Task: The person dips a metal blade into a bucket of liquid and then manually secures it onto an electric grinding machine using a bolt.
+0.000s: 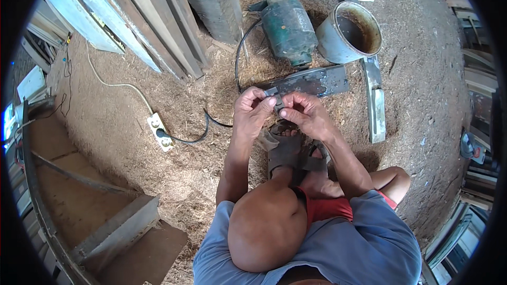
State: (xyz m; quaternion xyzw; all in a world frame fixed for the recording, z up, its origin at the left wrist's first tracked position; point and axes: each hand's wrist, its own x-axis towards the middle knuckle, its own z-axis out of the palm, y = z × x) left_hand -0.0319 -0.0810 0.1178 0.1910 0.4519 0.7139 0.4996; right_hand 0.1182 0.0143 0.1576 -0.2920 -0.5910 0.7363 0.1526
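Note:
In front of my feet, both hands are together at the middle of the view. My left hand [251, 115] pinches a small flat grey metal piece [275, 96] between thumb and fingers. My right hand [310, 117] grips the same piece from the other side, its thumb near the lower end. The fingers cover much of the piece, so I cannot tell its exact kind. Just beyond the hands lies a dark, wet-looking flat plate [330, 80]. Past it sits a worn green motor-like machine [289, 29] with a green round part at its far end.
A stained bucket [343, 39] stands right of the machine. A narrow wooden bar [376, 111] lies to the right. At left, a black cable plugs into a white power strip [160, 133]. Boards [153, 16] lean at the upper left. Shavings cover the dirt floor [185, 179].

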